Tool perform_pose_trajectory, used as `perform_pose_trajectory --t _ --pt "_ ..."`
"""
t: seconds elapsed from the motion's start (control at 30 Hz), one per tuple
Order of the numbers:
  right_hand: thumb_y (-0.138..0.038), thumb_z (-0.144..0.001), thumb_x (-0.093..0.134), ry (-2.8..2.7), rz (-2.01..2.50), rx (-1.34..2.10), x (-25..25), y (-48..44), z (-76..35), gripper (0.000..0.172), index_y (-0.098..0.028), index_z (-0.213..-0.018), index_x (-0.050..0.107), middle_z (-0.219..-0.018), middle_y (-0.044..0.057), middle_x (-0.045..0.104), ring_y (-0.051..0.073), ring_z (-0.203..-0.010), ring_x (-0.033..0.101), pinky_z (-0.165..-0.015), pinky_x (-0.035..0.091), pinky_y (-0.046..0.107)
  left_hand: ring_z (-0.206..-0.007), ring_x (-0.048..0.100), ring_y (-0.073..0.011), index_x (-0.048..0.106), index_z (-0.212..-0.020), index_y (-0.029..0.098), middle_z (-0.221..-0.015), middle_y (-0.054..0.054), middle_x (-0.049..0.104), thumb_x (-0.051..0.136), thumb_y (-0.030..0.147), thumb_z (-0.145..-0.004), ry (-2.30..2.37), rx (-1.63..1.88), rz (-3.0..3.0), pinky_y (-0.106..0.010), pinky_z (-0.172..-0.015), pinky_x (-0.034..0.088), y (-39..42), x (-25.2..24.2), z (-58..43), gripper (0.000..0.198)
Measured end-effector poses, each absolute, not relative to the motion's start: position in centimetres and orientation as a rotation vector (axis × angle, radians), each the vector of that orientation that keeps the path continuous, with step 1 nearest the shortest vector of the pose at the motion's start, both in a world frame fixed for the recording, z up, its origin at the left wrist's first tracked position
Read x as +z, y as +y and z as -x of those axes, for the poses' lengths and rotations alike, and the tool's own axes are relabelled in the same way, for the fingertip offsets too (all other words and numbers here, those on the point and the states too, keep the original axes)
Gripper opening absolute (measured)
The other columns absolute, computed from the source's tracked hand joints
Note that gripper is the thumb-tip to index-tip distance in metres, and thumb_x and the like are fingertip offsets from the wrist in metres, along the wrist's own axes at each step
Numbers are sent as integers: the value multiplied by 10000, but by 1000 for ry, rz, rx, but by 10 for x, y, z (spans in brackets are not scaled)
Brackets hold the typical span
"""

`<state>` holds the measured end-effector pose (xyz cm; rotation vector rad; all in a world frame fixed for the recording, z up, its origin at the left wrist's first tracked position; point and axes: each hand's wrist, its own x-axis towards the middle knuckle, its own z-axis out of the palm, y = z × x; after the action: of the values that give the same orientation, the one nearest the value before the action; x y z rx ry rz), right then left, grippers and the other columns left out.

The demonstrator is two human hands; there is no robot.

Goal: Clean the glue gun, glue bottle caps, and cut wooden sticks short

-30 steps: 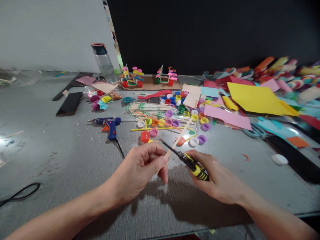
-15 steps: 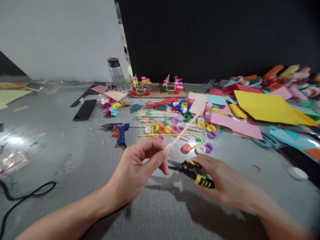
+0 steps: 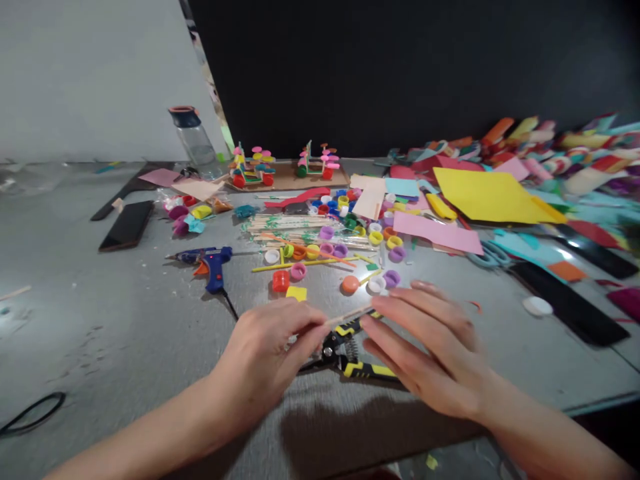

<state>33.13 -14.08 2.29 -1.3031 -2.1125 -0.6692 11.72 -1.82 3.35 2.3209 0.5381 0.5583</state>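
Observation:
A thin wooden stick (image 3: 350, 315) is pinched between the thumb and fingers of my left hand (image 3: 273, 350). It slants up to the right, and its far end reaches the fingertips of my right hand (image 3: 430, 343). Those right fingers are stretched out and apart, slightly blurred; whether they touch the stick is hard to tell. Beneath both hands lie spring-loaded pliers (image 3: 329, 352) with black and yellow handles, their jaws partly hidden by my left hand. Just beyond are a red cap (image 3: 281, 281), a yellow piece (image 3: 297, 293) and an orange cap (image 3: 351, 285).
A blue glue gun (image 3: 216, 268) lies at left, its cord running toward me. Bundled sticks (image 3: 295, 229) and coloured caps fill the middle. Two small wheeled models (image 3: 253, 167) stand behind, near a water bottle (image 3: 194, 140). Coloured paper (image 3: 490, 195) and scissors (image 3: 487, 255) are at right.
My right hand has let go of the pliers, which now lie on the table, and has opened beside the stick. The stick has tilted lower. The view has shifted right.

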Motion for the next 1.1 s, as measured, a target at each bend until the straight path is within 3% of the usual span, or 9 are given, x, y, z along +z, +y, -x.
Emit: perform_pose_trajectory --t 0.07,0.2,0.4,0.63,0.87,1.1 --pt "-91 -887 663 -2158 1290 -589 24 -135 -330 283 -153 -1163 669 -1058 100 751 262 -1064 660 -963 543 446 -764 639 -167 674 -909 177 -816 -24 718 560 200 -996 446 587 -2473 -293 -728 455 -20 28 -119 145" --pt "-95 -938 603 -2222 1323 -396 16 -125 -329 126 -80 -1027 692 -864 101 721 206 -789 629 -689 526 339 -721 638 -188 666 -903 156 -791 -39 720 566 156 -985 317 759 -2658 -324 -696 457 -23 20 -120 130" --pt "-118 -953 543 -2237 1479 -367 4 -126 -320 142 -132 -883 666 -766 48 620 193 -685 519 -592 381 339 -632 590 -210 648 -822 160 -687 -25 657 491 154 -1008 328 699 -2846 -364 -634 436 -23 12 -124 244" --pt "-126 -962 523 -2213 1622 -390 -1 -126 -315 195 -172 -793 608 -738 41 598 203 -678 525 -598 338 359 -637 605 -221 642 -803 150 -691 -42 662 436 205 -1037 454 552 -2851 -384 -665 438 -22 5 -127 316" --pt "-199 -1018 532 -1972 1205 409 17 -125 -333 133 -188 -916 616 -724 -34 585 90 -645 523 -613 397 225 -713 654 -131 677 -795 179 -716 14 721 584 282 -999 346 303 -1990 -259 -743 473 -1 26 -122 246" --pt "-104 -986 541 -1873 1266 301 7 -127 -333 165 -188 -1113 603 -881 16 665 127 -811 605 -739 472 267 -731 666 -123 661 -867 173 -786 -27 792 612 322 -971 479 283 -1442 -235 -747 494 -10 25 -128 188"
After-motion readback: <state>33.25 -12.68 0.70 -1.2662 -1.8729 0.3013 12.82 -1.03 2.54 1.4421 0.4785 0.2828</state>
